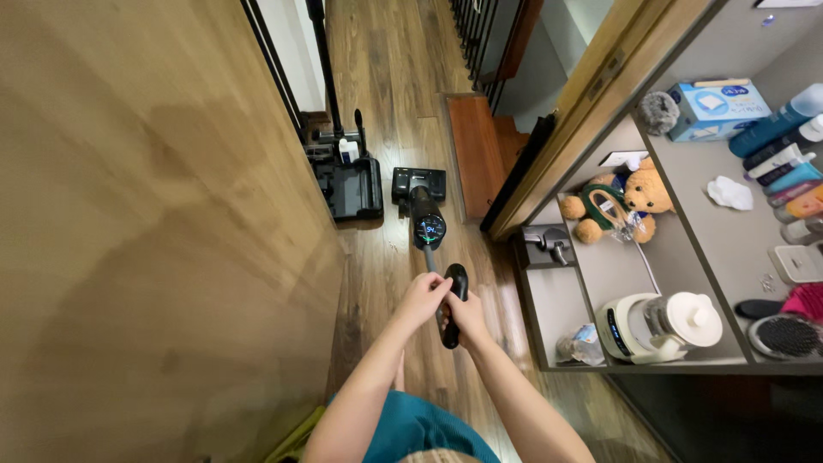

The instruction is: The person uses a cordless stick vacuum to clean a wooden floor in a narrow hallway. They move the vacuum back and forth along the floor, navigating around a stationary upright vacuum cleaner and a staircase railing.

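Note:
A black upright floor cleaner (426, 225) stands on the wooden floor in a narrow hallway, its head (418, 182) flat on the boards and a round lit display on its body. Both hands grip its black handle (453, 307). My left hand (421, 297) wraps the upper part of the handle from the left. My right hand (468, 315) holds it from the right, just below.
A black charging dock (350, 184) with a pole stands by the left wall. A wooden step (476, 154) and railing lie ahead. Open shelves on the right hold a teddy bear (619, 206), a white kettle (658, 326), a tissue box (718, 107), bottles and a hairbrush.

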